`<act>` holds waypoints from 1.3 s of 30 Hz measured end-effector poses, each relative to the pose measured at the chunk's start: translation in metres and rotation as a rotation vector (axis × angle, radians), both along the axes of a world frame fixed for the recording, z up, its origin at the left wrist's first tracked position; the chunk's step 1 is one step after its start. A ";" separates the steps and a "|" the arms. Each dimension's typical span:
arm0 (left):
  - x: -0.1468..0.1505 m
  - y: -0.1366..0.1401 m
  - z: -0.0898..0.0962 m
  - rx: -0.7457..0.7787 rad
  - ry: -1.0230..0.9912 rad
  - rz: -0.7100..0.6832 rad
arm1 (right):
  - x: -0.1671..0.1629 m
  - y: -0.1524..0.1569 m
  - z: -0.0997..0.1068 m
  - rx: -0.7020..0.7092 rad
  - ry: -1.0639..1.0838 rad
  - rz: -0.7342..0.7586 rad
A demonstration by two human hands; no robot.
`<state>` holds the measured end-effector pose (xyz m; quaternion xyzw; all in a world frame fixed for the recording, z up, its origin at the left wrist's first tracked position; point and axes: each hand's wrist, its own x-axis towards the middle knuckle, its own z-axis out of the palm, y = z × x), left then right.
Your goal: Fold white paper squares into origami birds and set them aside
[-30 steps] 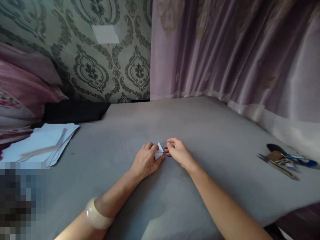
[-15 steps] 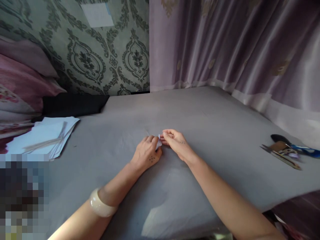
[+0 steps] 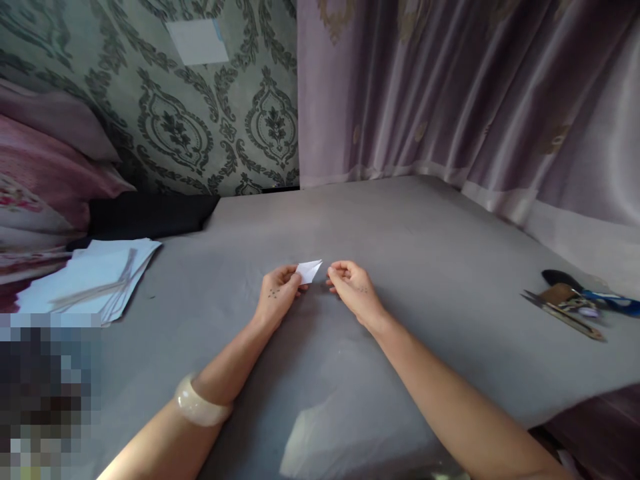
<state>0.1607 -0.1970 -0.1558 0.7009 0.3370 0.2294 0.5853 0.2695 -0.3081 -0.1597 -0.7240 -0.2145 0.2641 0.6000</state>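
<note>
the small folded paper [image 3: 309, 271] sits near the middle of the grey cloth [image 3: 415, 233], and the left hand [image 3: 279, 291] has it, coming in from about eight o'clock. that hand pinches one edge, thumb on top and fingers curled beneath, so most of the paper shows. half a second ago the same hand was lying over it, knuckles up, with the right fingers close against its far side. now the wrist has turned, and the narrow tip of the paper points to two o'clock.

the right hand [image 3: 354, 287] is just beside it, toward three o'clock, with a sliver of cloth between. its fingers are curled and the thumb is near them; i see nothing in it, though i cannot tell from here whether the tips meet. as i judge it, the turn leaves the left hand alone in charge of the paper, its creased face open to view. whether it is clear of the cloth, i cannot say.

off at nine o'clock lies a stack of white sheets [image 3: 143, 260], untouched, and past three o'clock a little cluster with a blue-handled tool [image 3: 613, 301] and a brown piece [image 3: 557, 293].
</note>
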 end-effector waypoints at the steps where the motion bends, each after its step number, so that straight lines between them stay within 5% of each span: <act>1: 0.001 -0.002 0.001 -0.087 -0.048 0.018 | -0.001 0.000 -0.002 -0.003 -0.002 0.016; 7: 0.003 -0.017 0.004 -0.327 -0.127 -0.024 | -0.006 -0.001 -0.004 0.057 -0.016 0.165; 16: 0.001 -0.011 0.005 -0.264 -0.058 -0.092 | 0.007 -0.012 0.009 -0.183 -0.084 0.251; 19: -0.001 -0.010 0.003 -0.140 0.046 -0.129 | 0.010 -0.012 0.007 -0.286 -0.180 0.228; 27: -0.003 -0.005 -0.008 0.514 0.253 -0.171 | 0.005 -0.007 -0.001 -0.477 -0.490 0.158; 33: -0.008 0.002 -0.010 0.711 0.224 -0.368 | 0.011 -0.015 -0.004 -0.320 -0.656 0.336; 39: -0.011 0.009 -0.009 0.742 0.202 -0.426 | 0.019 -0.020 -0.003 -0.317 -0.629 0.460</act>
